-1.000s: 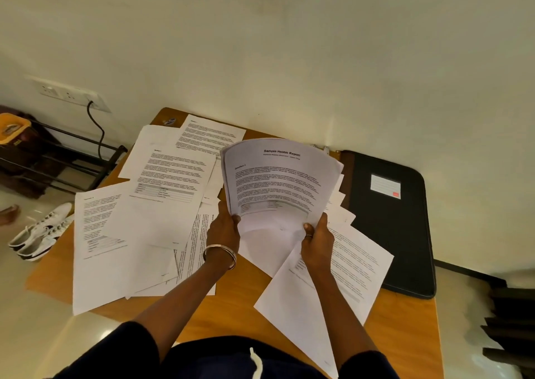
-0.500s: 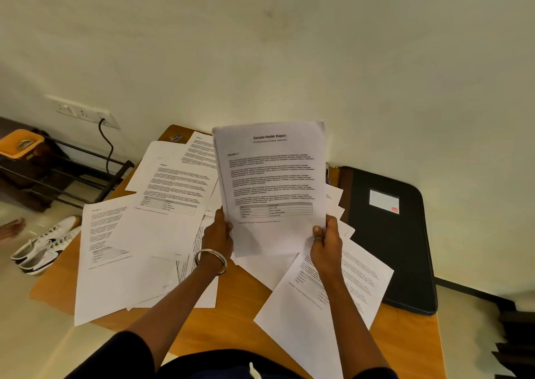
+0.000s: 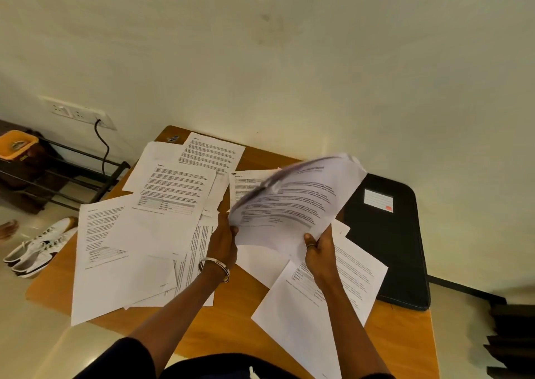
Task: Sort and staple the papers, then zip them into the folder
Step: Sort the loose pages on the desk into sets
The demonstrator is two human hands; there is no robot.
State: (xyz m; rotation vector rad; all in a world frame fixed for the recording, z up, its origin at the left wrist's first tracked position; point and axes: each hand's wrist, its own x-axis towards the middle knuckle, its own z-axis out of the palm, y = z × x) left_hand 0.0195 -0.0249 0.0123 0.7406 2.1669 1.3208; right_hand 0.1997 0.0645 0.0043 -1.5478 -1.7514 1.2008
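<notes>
Fingers of your left hand (image 3: pixel 223 241) and right hand (image 3: pixel 318 247) pinch the sheaf (image 3: pixel 292 202) at its near edge; a loose pinch lets pages slide out.

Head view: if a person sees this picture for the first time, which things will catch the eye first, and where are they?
First, the blurred sheaf of printed pages at the centre, held above the table by the left hand and the right hand. Next, the loose sheets spread over the table's left and middle. Then the black folder lying flat at the right edge, near the wall.
</notes>
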